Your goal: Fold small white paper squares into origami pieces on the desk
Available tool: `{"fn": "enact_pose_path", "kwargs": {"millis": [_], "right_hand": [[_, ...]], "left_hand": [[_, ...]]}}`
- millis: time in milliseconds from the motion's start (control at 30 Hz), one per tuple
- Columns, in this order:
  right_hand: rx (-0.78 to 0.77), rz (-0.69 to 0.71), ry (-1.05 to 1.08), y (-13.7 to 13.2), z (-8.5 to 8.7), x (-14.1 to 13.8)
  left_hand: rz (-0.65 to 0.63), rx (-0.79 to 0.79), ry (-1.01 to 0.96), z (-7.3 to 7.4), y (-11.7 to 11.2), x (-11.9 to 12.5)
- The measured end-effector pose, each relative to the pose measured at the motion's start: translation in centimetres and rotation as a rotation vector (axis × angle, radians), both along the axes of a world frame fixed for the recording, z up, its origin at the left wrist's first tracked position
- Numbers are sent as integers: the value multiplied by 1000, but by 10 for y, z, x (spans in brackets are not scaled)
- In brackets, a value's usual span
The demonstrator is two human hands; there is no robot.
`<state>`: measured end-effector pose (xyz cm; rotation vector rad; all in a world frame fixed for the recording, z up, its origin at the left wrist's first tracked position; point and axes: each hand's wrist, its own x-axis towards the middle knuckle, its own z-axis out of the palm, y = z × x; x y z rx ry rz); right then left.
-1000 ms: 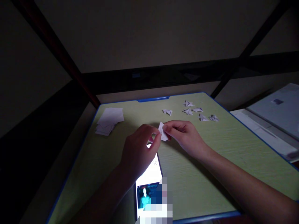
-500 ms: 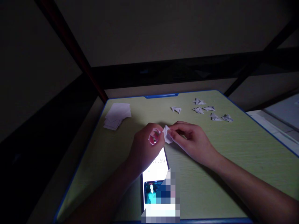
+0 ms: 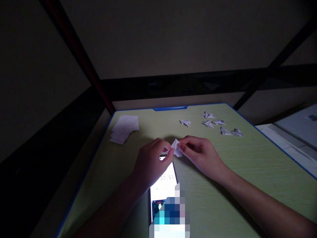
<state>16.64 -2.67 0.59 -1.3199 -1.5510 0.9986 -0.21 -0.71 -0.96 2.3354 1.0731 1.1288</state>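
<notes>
Six small pieces of folded paper (image 3: 207,124) can be counted at the upper right of the frame, laid out near the far edge of the bench (image 3: 247,165); these are judged to be finished. A stack of flat sheets (image 3: 125,123) is placed toward the upper left, apparently unfolded, so more folding seems to be left, though the number of sheets cannot be told. One paper piece (image 3: 176,153) is in work at the middle of the frame; it is pointed at the top and creased, and it is judged to be only partly folded.

This piece is held between the two hands, raised above the far end of a lit phone (image 3: 163,188) at the lower centre. Its left edge is pinched by the thumb and fingers of the left hand (image 3: 152,160), and its right side is gripped by the right hand (image 3: 201,152), with the thumb pressed on the near face.
</notes>
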Motion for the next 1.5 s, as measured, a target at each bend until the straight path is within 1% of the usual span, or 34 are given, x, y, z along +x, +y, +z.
{"fn": "enact_pose_path", "kwargs": {"millis": [67, 167, 300, 400, 467, 600, 733, 867, 1067, 1200, 1333, 1433, 1500], "right_hand": [[-6, -7, 16, 0, 0, 0], [-8, -6, 11, 1, -1, -1], [2, -4, -17, 1, -3, -2], [-6, -14, -4, 1, -2, -2], [-14, -13, 16, 1, -1, -2], [-47, 4, 80, 2, -1, -1], [-75, 10, 116, 3, -3, -1], [-80, -5, 149, 4, -4, -1], [-86, -35, 187, 5, -5, 1], [-84, -10, 180, 4, -4, 1], [-79, 11, 185, 3, -3, 0], [-82, 41, 177, 4, -2, 1], [-86, 67, 154, 4, -2, 2]], "left_hand": [[5, 14, 6, 1, 0, -1], [44, 10, -36, 0, 0, 0], [85, -93, -113, -5, 0, 4], [51, -124, -132, -6, -1, 6], [34, -120, -124, -5, -1, 6], [47, -90, -126, -3, -2, 6], [52, -97, -120, -3, -2, 6], [52, -47, -116, -3, -2, 5], [-20, -41, -79, -2, -4, 3], [-55, 3, -37, -1, -4, 2], [-106, -1, -14, 1, -3, 2], [-124, -19, -66, 0, -4, 4], [-110, -85, -136, -2, -5, 7]]}}
